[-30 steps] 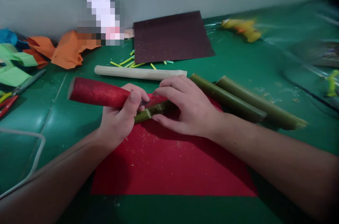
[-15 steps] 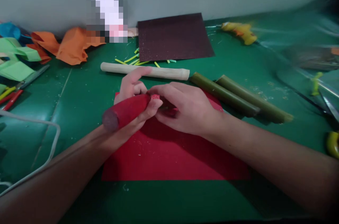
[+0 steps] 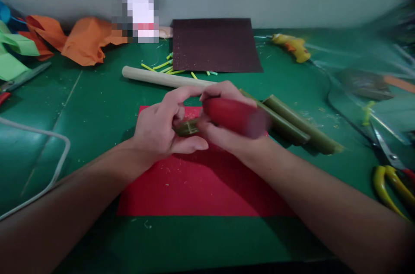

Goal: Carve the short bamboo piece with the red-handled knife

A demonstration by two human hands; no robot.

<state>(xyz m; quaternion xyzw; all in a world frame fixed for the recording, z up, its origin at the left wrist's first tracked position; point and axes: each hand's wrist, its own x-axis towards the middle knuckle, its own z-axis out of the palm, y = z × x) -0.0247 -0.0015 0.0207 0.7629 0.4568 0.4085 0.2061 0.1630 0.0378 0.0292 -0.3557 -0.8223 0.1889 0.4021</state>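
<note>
Green bamboo piece with a pale ringed joint [image 3: 189, 127] is between the two hands, over a flat red sheet [image 3: 201, 192] which lies on the shiny green table [image 3: 194, 243] and carries small pale crumbs. Yellow-handled metal scissors [image 3: 384, 181] rest at the right side, and a thin white cable [image 3: 67, 143] bends at the left. The left hand [image 3: 155, 129] is half open, its thumb stretched and apart; whether its curled fingers really grip the bamboo, I cannot tell. The right hand [image 3: 233, 144] is closed around a thick red cylinder like a handle [image 3: 227, 114] (it is blurred, and its front end is hidden). As I judge, the bamboo piece is in the middle of being handled: it is not laid down, its visible skin is green, and how much is left to do on it does not show. Two long green bamboo tubes [image 3: 303, 125], just beyond the right hand, also have their green surface and lie untouched. Farther away are a smooth whitish wooden rod [image 3: 155, 77], thin yellow sticks [image 3: 162, 65], a dark brown sheet [image 3: 215, 45], a yellow glue gun [image 3: 292, 47] and crumpled orange paper [image 3: 84, 45].
</note>
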